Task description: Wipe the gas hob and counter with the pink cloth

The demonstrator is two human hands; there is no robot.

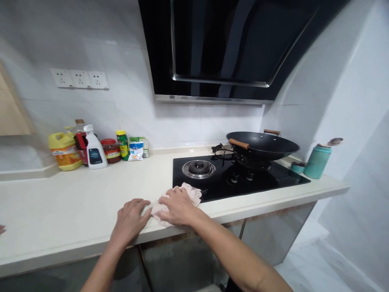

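A crumpled pale pink cloth lies at the front left corner of the black gas hob, partly on the white countertop. My right hand presses down on this cloth, its fingers bent over the folds. Just left of it, my left hand rests on the countertop near the front edge. Its fingers are curved and the thumb stands apart, close to the cloth's left end. Whether the thumb touches the cloth is hard to make out.
A black wok with wooden handles sits on the right burner. The left burner is bare. At the back left stand a yellow jug, a white spray bottle and several condiments. A green jar stands right; a range hood overhangs.
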